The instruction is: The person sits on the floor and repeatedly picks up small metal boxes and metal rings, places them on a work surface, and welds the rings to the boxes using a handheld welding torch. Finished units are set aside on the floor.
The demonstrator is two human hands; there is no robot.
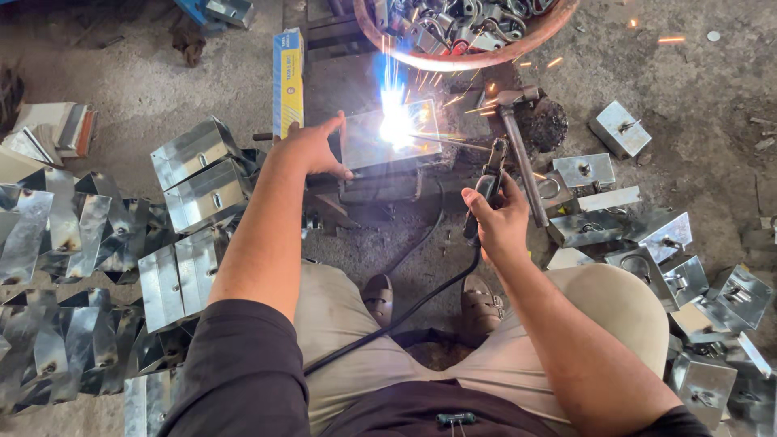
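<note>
I squat over a small metal box (380, 150) resting on a low stand on the floor. My left hand (312, 147) steadies the box by its left edge, fingers spread against it. My right hand (500, 217) grips a black welding electrode holder (488, 184), whose thin rod reaches left to the box. A bright blue-white arc (396, 121) burns on the box top, throwing sparks up and right. A black cable (405, 311) runs from the holder down between my knees.
Folded shiny sheet-metal boxes (198, 174) pile up on the left. Finished boxes with ring fittings (619, 128) lie scattered on the right. A hammer (518, 146) lies beside the stand. A reddish basin of metal parts (477, 28) stands behind, a yellow-blue carton (287, 77) at its left.
</note>
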